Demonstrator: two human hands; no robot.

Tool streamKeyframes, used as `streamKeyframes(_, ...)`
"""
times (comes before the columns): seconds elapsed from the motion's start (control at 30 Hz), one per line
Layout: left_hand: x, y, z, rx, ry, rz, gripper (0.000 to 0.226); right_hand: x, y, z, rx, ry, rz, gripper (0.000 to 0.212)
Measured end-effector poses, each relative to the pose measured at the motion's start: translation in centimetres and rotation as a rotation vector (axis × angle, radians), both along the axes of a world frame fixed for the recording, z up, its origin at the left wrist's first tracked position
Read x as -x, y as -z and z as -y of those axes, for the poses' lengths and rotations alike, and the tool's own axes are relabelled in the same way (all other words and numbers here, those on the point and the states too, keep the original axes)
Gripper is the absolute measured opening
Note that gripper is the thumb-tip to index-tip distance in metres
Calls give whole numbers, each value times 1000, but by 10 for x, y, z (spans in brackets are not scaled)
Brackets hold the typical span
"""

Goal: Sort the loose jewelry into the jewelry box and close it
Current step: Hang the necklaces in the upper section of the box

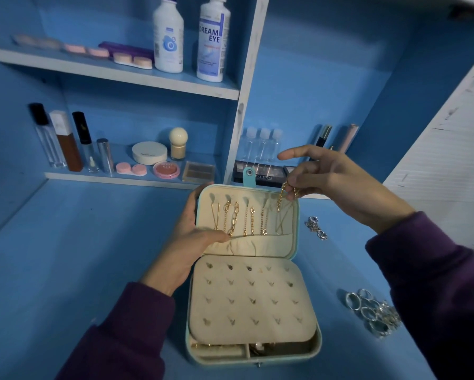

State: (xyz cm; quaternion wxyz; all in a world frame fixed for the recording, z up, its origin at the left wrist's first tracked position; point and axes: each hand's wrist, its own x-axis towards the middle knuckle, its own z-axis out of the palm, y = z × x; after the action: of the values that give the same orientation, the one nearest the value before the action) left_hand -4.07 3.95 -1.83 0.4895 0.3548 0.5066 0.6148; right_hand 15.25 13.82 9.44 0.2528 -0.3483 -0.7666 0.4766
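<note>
A teal jewelry box [296,223] lies open on the blue desk, its cream lid upright. Several gold chains [234,219] hang from hooks inside the lid. A cream earring panel [251,300] with several small studs covers the base. My left hand [188,239] grips the lid's left edge, thumb lying across the lid pocket. My right hand [331,182] pinches a gold chain [281,197] at the lid's top right corner. A loose silver chain [316,227] lies right of the lid. A pile of silver rings [372,312] sits right of the base.
Shelves behind hold two white solution bottles [189,34], perfume and makeup tubes [66,138], compacts, lens cases and an eyeshadow palette [263,174]. A white panel [446,149] rises at the right. Open base compartments at the box's front show more gold pieces [257,348].
</note>
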Motion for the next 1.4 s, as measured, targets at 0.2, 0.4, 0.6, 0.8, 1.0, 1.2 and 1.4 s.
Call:
streamKeyframes(0.2, 0, 1, 0, -10, -5, -15, 84, -1, 5, -5, -112, 1, 109, 35)
streamKeyframes(0.4, 0, 0, 0, -8, -1, -10, 84, -1, 20, -6, -369, 27, 228, 35)
streamKeyframes(0.6, 0, -1, 0, 3, 6, -6, 84, 0, 38, -5, -703, 20, 235, 41)
streamKeyframes(0.8, 0, -1, 0, -4, 1, -15, 83, 1, 54, -8, -1048, 13, 293, 46)
streamKeyframes(1.0, 0, -1, 0, -9, -5, -26, 83, 0, 59, -10, -1149, 33, 273, 42)
streamKeyframes(1.2, 0, -1, 0, -4, -1, -20, 83, -3, 62, -13, -1150, 148, 323, 39)
streamKeyframes(1.4, 0, -1, 0, 10, -2, -28, 81, -1, 62, -16, -688, 312, 263, 49)
